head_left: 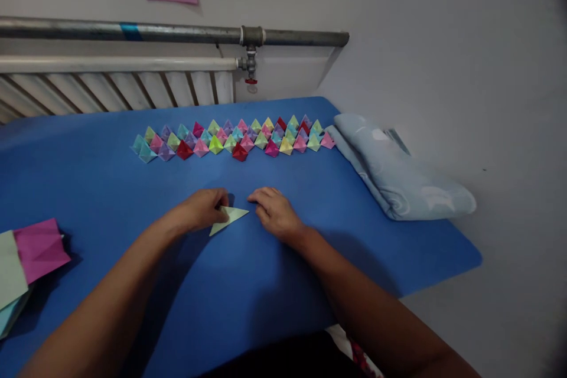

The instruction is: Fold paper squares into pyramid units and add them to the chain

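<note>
A pale green piece of paper, folded to a triangle, is pinched by my left hand just above the blue tabletop. The thumb lies across its near face, and the other fingers are partly hidden behind it. Close to the paper's right tip, my right hand rests on the table, fingers stretched out and holding nothing. Beyond both hands stand several rows of small folded paper pyramids, among them a red paper pyramid and a magenta paper pyramid.
Loose square sheets lie at the left, including a magenta sheet and a pale green sheet. A folded light blue blanket sits at the right by the wall. Behind the table are a white radiator and a metal pipe.
</note>
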Demonstrator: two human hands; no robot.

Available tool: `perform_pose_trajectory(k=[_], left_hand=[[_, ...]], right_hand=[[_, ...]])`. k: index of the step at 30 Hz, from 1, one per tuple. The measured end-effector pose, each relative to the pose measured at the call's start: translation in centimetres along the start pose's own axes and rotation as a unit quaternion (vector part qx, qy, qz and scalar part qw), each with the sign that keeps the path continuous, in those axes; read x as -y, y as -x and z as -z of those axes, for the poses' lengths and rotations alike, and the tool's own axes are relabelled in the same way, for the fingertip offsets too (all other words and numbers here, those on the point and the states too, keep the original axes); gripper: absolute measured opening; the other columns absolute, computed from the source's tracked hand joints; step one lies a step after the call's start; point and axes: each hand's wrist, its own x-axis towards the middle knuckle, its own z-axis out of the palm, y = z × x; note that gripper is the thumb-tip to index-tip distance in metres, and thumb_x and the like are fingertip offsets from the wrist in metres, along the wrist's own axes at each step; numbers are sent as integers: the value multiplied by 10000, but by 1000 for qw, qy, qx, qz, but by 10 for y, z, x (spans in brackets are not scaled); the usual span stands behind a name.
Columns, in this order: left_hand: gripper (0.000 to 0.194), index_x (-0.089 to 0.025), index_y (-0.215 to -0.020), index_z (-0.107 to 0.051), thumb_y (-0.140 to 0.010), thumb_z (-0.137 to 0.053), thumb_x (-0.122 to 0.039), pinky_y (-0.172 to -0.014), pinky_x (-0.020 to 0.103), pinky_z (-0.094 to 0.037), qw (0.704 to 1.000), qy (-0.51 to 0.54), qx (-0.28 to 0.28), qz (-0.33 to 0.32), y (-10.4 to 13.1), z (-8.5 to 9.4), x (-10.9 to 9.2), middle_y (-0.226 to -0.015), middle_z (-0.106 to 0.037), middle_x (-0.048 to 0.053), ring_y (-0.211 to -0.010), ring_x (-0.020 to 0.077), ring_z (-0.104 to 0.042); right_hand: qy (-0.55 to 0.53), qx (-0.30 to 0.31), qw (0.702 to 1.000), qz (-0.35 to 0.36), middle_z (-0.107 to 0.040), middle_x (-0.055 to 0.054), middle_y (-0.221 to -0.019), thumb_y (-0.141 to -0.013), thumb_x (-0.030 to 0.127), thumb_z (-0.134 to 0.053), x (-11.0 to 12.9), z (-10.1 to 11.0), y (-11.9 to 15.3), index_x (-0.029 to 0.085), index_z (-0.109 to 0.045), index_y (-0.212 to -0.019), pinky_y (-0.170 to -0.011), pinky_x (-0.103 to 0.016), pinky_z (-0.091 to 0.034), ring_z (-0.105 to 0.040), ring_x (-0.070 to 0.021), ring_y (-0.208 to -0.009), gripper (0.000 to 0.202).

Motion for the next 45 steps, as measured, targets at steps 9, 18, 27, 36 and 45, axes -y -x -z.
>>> perform_pose_trajectory(k=[9,18,27,36,45], left_hand=[[331,-152,-764,-653,-564,-878,-289,-546,222,-488,841,532,-74,68,19,-4,17,-639,-648,-16,-543,99,-588],[275,-146,-793,-669,-638,-866,-258,-603,220,-549,768,638,-25,53,12,-14,29,-700,-709,10,-646,124,-670],[248,-152,-777,-658,-659,-850,-255,-597,224,-550,770,636,-28,53,12,-15,28,-676,-697,-1,-624,118,-660],[233,-151,-764,-658,-647,-850,-215,-589,221,-550,763,643,-35,56,16,-15,26,-677,-697,-4,-626,121,-667],[263,-150,-763,-671,-620,-877,-230,-578,194,-542,755,653,-23,55,15,-15,28,-659,-689,-9,-615,105,-654]], right_hand=[[-355,-97,912,-180,-600,24,-728,-795,266,-525,16,-17,-19,206,-668,-895,-626,-240,-420,-529,-111,-652,185],[-478,-37,860,-176,-562,41,-616,-785,426,-599,35,-22,-33,215,-631,-787,-567,-233,-398,-502,-99,-575,213],[-504,-32,840,-198,-560,58,-605,-701,395,-695,34,-23,-34,214,-641,-781,-558,-225,-391,-496,-90,-573,205],[-502,-22,842,-198,-569,55,-595,-707,401,-695,34,-22,-33,210,-665,-804,-553,-225,-389,-507,-91,-567,216],[-497,1,846,-194,-564,48,-597,-759,388,-638,35,-22,-31,202,-679,-818,-556,-228,-394,-519,-90,-568,200]])
